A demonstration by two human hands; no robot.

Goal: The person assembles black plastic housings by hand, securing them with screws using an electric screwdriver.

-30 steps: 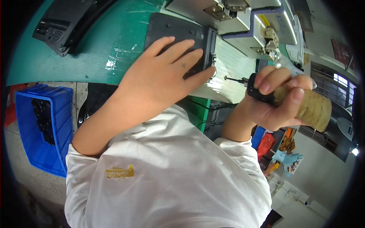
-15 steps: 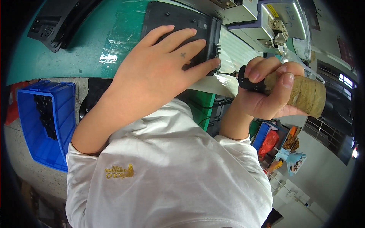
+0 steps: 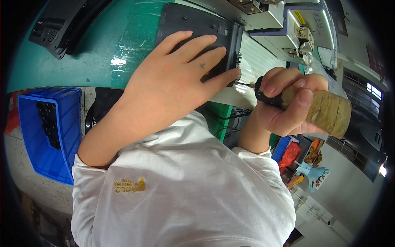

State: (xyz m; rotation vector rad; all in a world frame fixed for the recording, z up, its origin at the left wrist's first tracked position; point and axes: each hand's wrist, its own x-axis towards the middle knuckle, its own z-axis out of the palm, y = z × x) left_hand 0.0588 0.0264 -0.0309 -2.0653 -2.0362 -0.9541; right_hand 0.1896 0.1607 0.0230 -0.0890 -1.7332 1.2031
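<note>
My left hand (image 3: 173, 70) lies spread and flat over a black plastic housing (image 3: 197, 20), its fingers resting across the panel. My right hand (image 3: 288, 99) is wrapped round an electric screwdriver (image 3: 331, 111), a black tool with brown tape about its body. The screwdriver's thin bit points left and meets the housing's near right corner, beside my left thumb. Exactly what the tip touches is too small to make out. Much of the housing is hidden under my left hand.
Another black housing (image 3: 61, 33) sits at the table's far left. The green tabletop (image 3: 94, 70) carries clear tape. Below it stands a blue bin (image 3: 51, 136) with black parts inside. Grey-white machines (image 3: 271, 24) rise at the back right. A red bag (image 3: 290, 156) lies at lower right.
The housing and my left hand have shifted slightly right and nearer. The front of the screwdriver has dropped a little and moved slightly left, still in my right hand.
</note>
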